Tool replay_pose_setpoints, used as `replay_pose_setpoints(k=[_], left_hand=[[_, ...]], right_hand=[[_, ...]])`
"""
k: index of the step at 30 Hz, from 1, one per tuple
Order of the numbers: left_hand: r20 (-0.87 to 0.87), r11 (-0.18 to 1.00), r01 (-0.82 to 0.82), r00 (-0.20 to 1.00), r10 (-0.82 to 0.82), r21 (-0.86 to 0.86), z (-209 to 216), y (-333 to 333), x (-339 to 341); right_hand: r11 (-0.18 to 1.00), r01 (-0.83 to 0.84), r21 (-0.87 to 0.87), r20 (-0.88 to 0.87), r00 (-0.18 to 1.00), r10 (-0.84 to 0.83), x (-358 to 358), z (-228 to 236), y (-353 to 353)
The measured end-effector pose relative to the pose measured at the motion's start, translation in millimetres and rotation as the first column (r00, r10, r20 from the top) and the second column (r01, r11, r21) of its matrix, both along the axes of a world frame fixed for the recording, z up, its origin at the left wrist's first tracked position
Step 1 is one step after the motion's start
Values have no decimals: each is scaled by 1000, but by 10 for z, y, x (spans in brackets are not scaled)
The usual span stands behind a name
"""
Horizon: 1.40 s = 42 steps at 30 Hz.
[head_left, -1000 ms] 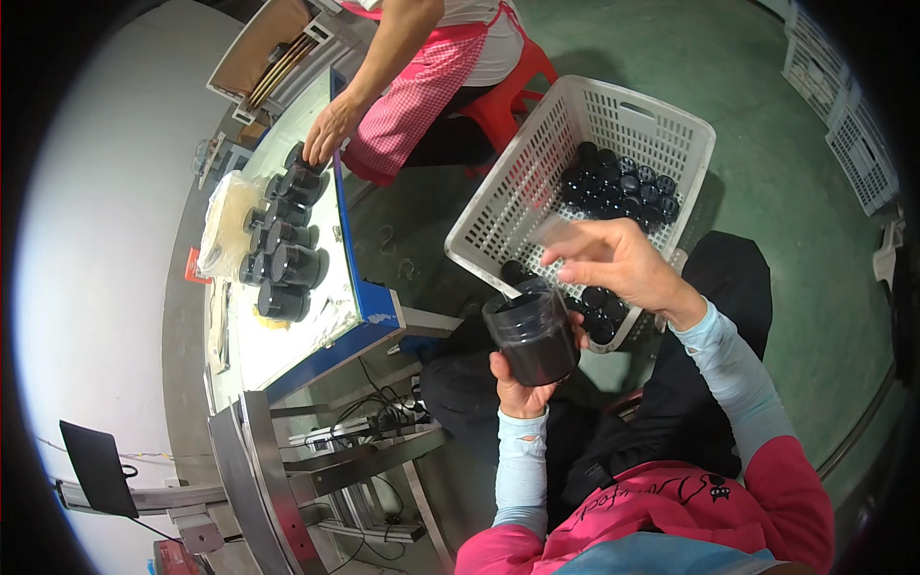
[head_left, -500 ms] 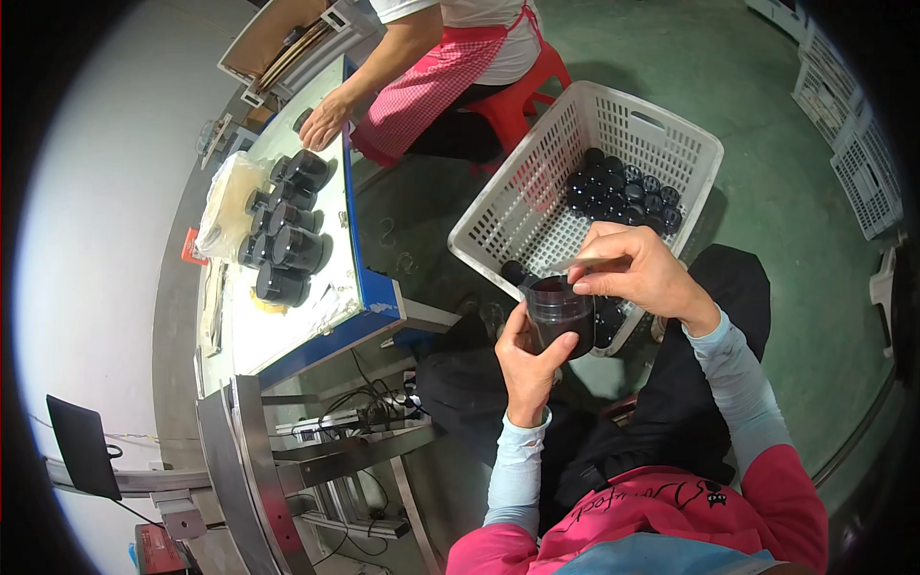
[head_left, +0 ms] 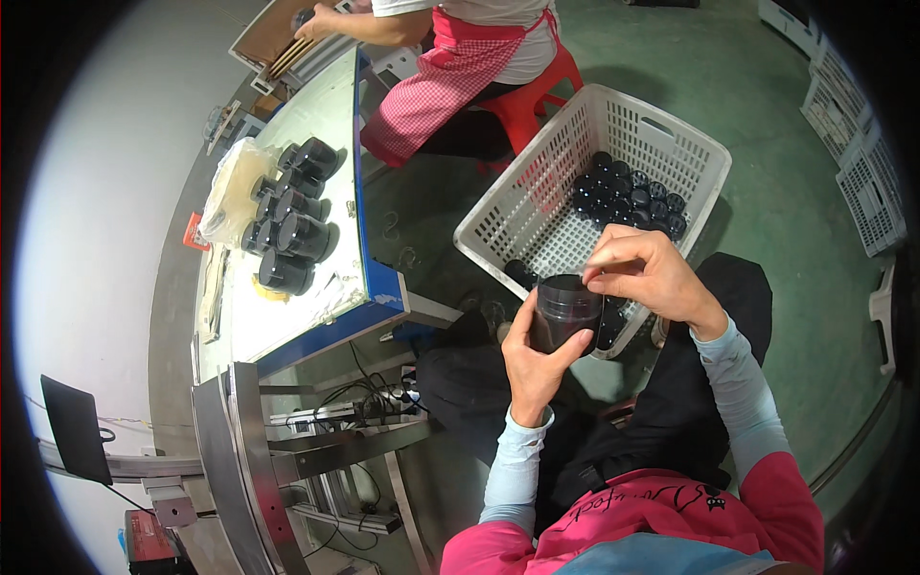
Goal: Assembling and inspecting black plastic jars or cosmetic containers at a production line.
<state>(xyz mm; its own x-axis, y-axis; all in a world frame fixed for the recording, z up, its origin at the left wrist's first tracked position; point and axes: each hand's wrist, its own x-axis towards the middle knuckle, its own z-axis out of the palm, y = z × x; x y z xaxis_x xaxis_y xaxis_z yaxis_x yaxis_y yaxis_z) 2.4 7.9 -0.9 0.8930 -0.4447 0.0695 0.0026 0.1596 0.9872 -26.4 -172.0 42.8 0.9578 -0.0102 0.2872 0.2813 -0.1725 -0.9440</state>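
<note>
Plainly, the wide-mouthed jar [head_left: 563,314] looks round, dark and glossy.

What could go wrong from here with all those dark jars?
The left hand alone seems to grip the dark jar; if it slipped, the jar could drop, perhaps against the nearby crate. The right hand, at the jar's rim, might nudge it askew. On the table, other jars stand close together, so a bump might knock one into another.
</note>
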Motion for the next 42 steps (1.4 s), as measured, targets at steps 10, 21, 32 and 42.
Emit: replay_pose_setpoints(k=[10, 21, 32, 42], left_hand=[[602, 868, -307, 798, 12, 390, 82, -104, -72], [600, 865, -353, 796, 78, 355, 11, -100, -93], [598, 866, -364, 796, 98, 343, 22, -100, -89], [-189, 903, 97, 963, -191, -418, -155, 33, 139]], right_hand=[[997, -27, -68, -113, 993, 19, 58, 56, 40], [1000, -19, -3, -124, 992, 19, 53, 18, 67], [999, -25, 28, -89, 996, 27, 55, 17, 73], [971, 100, 218, -116, 990, -76, 4, -47, -173]])
